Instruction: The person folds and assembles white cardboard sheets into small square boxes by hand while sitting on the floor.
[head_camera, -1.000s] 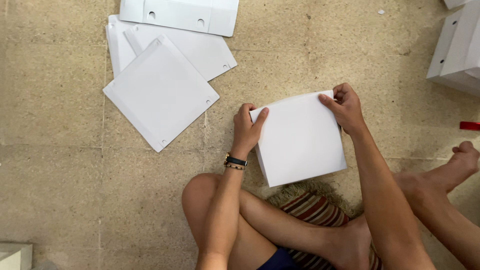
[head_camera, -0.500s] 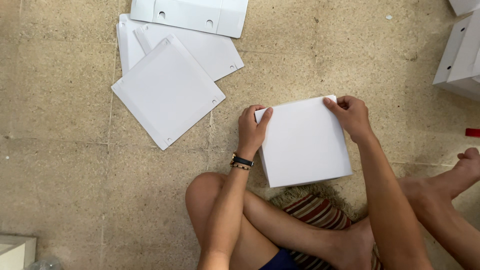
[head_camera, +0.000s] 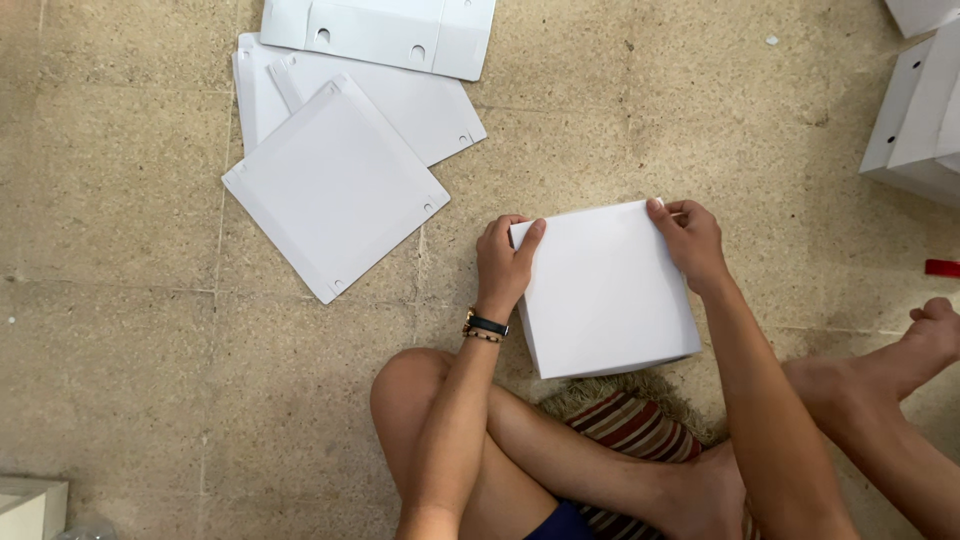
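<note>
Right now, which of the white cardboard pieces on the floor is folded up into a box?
The white box gripped at its top corners by the left hand and right hand; the flat panels up-left lie unfolded.

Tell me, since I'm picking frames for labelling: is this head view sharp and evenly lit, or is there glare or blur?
Head view: sharp, with soft even light; the white box is bright but keeps its edges, with only faint shadows under both hands (left hand, right hand); no blur.
</note>
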